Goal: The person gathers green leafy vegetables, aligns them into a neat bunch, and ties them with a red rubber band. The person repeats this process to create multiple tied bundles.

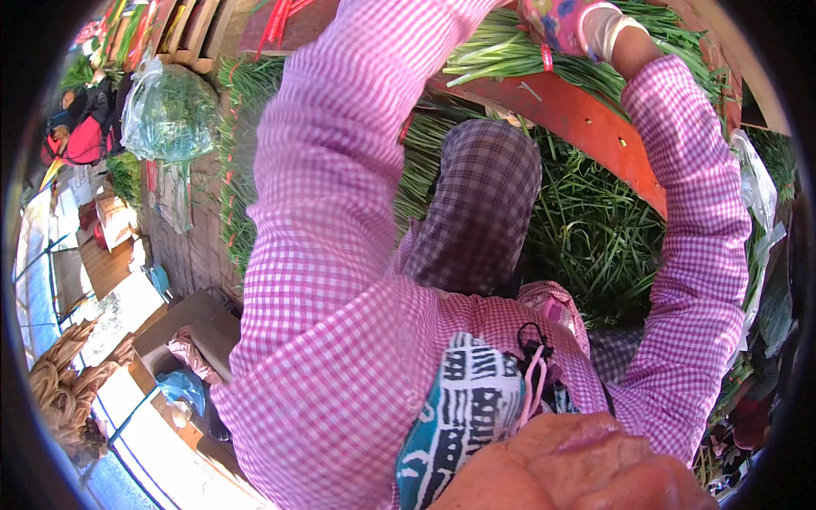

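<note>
At the top edge, my right hand (568,25), in a flowered glove with a pale cuff, is closed over long green stalks that look like garlic chives. The picture's edge cuts off part of its fingers. Just below it lies a bunch of garlic chives (493,53), its pale cut ends to the left and a red tie (546,58) around it. This bunch rests on an orange-red board (586,115). My left arm reaches up to the top edge beside the bunch, and its hand is out of view.
Loose green leaves (595,221) are heaped below the board, right of my knee (484,195). Tied bunches (234,144) line the left. Red strips (282,19) lie at the top. Farther left are a plastic bag of greens (174,115), a cardboard box (153,340) and crumpled brown paper (68,391).
</note>
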The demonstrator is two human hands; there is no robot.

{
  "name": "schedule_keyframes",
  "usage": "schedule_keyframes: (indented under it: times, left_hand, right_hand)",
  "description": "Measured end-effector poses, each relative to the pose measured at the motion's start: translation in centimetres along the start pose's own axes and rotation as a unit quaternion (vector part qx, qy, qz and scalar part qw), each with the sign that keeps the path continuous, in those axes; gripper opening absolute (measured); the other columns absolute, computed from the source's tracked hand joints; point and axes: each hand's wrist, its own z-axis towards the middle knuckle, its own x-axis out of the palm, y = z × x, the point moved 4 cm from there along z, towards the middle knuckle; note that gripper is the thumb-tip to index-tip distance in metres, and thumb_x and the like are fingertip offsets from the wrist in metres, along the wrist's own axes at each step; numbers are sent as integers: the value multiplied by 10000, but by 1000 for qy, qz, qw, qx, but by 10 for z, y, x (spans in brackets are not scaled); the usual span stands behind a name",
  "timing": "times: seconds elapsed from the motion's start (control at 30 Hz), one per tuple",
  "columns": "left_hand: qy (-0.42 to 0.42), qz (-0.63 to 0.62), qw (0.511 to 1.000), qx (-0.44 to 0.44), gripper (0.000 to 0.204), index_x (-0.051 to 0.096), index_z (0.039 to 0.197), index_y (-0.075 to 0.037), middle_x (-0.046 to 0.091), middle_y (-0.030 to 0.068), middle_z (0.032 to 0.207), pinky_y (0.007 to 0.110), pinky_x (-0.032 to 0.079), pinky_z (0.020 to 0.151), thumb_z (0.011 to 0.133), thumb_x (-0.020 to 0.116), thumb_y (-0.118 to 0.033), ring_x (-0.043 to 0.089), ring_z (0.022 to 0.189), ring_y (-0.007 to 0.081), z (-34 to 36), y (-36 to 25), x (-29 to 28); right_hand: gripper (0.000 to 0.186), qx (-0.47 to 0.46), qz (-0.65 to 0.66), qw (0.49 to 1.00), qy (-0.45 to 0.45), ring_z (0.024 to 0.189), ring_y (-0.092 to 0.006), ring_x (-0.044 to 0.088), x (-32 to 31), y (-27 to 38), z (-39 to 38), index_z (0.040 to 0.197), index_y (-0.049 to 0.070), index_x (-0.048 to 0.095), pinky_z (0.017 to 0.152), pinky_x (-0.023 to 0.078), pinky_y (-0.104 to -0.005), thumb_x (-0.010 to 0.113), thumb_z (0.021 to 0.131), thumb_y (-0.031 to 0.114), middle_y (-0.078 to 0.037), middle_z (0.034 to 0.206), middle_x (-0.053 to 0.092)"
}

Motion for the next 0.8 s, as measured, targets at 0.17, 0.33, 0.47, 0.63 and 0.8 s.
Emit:
schedule_keyframes:
  times: [0.17,0.33,0.47,0.63,0.8]
  left_hand:
    - [-28,381,903,195,269,695,1054,-154,695,34,909,357,554,710,877,698,-357,678,829,199,-118,-22,10]
    - [-36,496,851,167,191,711,1100,-228,705,-18,825,338,569,620,918,673,-273,709,781,197,-168,-7,71]
    - [-104,508,849,104,212,700,1068,-158,688,43,764,387,557,542,883,632,-235,704,703,237,-147,-1,88]
    - [-112,553,806,179,210,694,1029,-164,635,21,713,373,539,517,829,632,-181,683,684,217,-147,1,90]
    - [-75,526,821,212,211,712,1023,-223,599,-23,711,327,541,564,825,649,-184,669,717,169,-148,13,87]
  right_hand:
    - [232,-5,-2,995,98,924,-323,724,-18,-1,10,898,117,810,831,560,-452,759,750,288,-118,938,774]
    - [235,-46,-8,969,241,936,-304,732,-16,3,23,949,136,818,841,568,-443,724,782,271,-119,964,781]
    - [225,-53,0,969,243,922,-302,729,-3,-4,29,951,120,806,832,571,-435,712,801,259,-122,969,774]
    - [202,-66,39,972,224,900,-300,724,6,-16,26,921,97,785,811,572,-426,697,819,247,-125,954,760]
    - [190,-86,79,973,198,878,-298,719,14,-26,22,891,74,764,789,573,-417,681,836,235,-129,939,745]
